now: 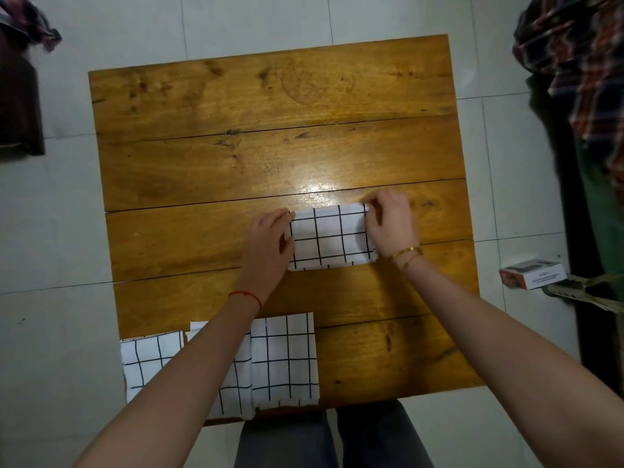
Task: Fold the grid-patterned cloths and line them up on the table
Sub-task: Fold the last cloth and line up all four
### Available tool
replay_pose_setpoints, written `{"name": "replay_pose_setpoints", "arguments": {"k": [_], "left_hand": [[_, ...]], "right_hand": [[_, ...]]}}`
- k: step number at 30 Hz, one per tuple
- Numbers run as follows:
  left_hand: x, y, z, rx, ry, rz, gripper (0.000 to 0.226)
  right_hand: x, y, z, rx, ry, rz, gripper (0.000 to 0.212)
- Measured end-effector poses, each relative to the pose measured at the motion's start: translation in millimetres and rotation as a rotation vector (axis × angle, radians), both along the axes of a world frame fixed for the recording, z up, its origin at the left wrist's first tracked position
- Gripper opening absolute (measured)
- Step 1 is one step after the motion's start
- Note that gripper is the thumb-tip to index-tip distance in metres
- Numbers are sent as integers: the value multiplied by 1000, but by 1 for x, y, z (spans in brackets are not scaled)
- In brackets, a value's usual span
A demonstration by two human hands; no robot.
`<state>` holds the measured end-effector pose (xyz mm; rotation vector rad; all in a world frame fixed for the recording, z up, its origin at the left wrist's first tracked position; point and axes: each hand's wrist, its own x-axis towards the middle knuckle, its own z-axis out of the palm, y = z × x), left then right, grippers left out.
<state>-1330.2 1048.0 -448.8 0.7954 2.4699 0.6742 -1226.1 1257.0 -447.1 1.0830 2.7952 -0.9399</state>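
A white cloth with a black grid [329, 236] lies folded into a small rectangle near the middle of the wooden table [236, 163]. My left hand [268, 246] holds its left end, fingers at the far corner and thumb on the cloth. My right hand [388, 221] pinches the far right corner with curled fingers. Three folded grid cloths lie in a row at the table's near left edge: one at the left [147, 361], a middle one [236, 383] partly hidden under my left forearm, and a right one [285, 361].
The table stands on a pale tiled floor. Checked clothing hangs at the right [580, 62] and at the top left [30, 25]. A small box [531, 273] and a shoe [584, 292] lie on the floor to the right. My legs show below the table's near edge.
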Motion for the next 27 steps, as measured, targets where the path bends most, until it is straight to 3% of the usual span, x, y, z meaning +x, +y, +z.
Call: {"name": "replay_pose_setpoints", "arguments": {"k": [5, 8, 15, 20, 27], "left_hand": [[14, 0, -9, -218, 80, -164, 65], [19, 2, -15, -307, 121, -174, 70], [24, 1, -18, -401, 130, -193, 79], [23, -1, -15, -393, 101, -200, 79], [26, -5, -8, -343, 142, -196, 75]], "right_hand": [[-18, -46, -1, 204, -103, 528, 49], [-22, -70, -11, 294, -263, 698, 60], [-7, -63, -15, 375, -437, 652, 59], [27, -27, -8, 342, -484, 401, 57], [25, -26, 4, 318, -304, 351, 52]]}}
